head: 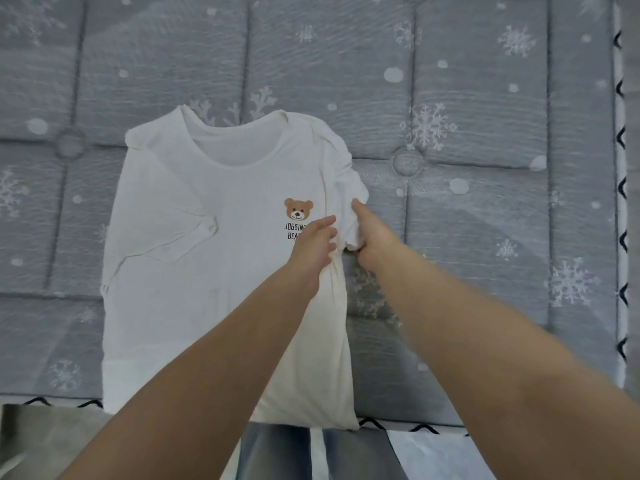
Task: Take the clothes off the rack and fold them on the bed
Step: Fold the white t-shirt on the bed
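A bed (pixel 485 81) fills nearly the whole view, covered by a grey quilted cover printed with white snowflakes and dots and stitched into large squares. Along its right side and near edge runs a white border with a dark zigzag pattern (pixel 621 188). Below the near edge, at the bottom of the view, some grey and pale striped cloth (pixel 311 452) shows, blurred, and what it is cannot be told.

A white T-shirt (pixel 194 306) lies front up on the bed, left of the middle, collar away from the person and hem at the near edge. A small bear picture (pixel 298 209) with dark lettering under it sits on the chest. The sleeve on the left side of the view (pixel 166 237) is folded inward across the body of the shirt.

The left hand (pixel 313 245) rests on the shirt just below the bear, covering part of the lettering; its fingers are curled and gather the cloth at the side seam. The right hand (pixel 372 239) is just beside it, touching the same bunch; it grips the crumpled right-side sleeve (pixel 346 181) with lower fingers curled, its forefinger stretched out along the cloth. Both bare forearms reach in from the bottom and cover part of the lower shirt.
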